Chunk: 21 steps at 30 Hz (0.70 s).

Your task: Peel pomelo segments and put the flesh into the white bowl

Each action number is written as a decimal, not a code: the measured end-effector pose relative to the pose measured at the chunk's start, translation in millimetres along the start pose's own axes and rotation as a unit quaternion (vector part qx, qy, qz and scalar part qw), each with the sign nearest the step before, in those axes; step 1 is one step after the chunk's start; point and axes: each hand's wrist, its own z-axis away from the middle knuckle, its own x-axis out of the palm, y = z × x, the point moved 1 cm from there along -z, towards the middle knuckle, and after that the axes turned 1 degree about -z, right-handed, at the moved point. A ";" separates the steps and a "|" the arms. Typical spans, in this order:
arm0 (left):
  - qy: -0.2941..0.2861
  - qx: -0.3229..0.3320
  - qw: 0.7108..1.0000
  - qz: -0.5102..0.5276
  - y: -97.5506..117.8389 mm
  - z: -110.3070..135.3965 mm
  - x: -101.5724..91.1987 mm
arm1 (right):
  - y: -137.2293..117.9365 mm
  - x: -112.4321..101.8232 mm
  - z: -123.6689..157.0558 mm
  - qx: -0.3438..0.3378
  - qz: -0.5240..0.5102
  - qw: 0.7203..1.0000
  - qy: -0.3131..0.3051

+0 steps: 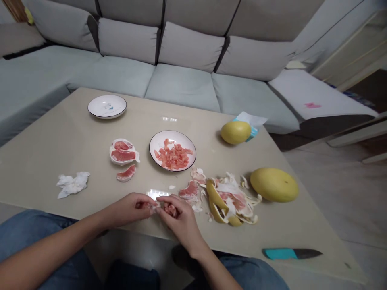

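My left hand (133,207) and my right hand (178,217) meet at the near edge of the beige table (60,141), fingers pinched together on one pink pomelo segment (157,206) held between them. Just right of my hands lie a loose pink segment (189,190) and a heap of yellow peel and white pith (229,199). Beyond my hands stands a white plate with pink pomelo pieces (172,150). Left of it sit a part-peeled pomelo chunk (123,151) and a small segment (126,173).
A crumpled tissue (72,184) lies at the left. An empty white plate (107,106) stands at the far left. Two whole yellow pomelos (274,184) (236,132) rest at the right, the farther one by a tissue pack (252,123). A teal-handled knife (292,253) lies near right. A grey sofa (181,52) stands behind.
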 end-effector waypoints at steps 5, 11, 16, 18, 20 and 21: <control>0.022 0.021 0.998 -0.061 -0.2 2.3 3.8 | -0.8 1.9 2.5 -0.106 0.104 0.989 -0.016; 0.052 0.057 0.988 -0.137 2.5 4.6 5.4 | 0.6 3.5 2.8 -0.059 0.109 0.992 -0.022; 0.002 0.064 0.990 -0.123 1.1 3.7 1.9 | -0.9 6.0 5.6 -0.094 0.123 0.987 -0.041; -0.027 0.064 0.993 -0.100 1.2 4.7 1.0 | -0.2 7.0 6.7 -0.109 0.133 0.984 -0.045; -0.090 0.053 0.992 -0.067 1.4 6.9 2.0 | 0.5 5.6 6.3 -0.127 0.148 0.980 -0.033; -0.124 0.048 0.989 -0.057 1.4 8.1 2.9 | 0.4 3.4 5.2 -0.134 0.154 0.979 -0.025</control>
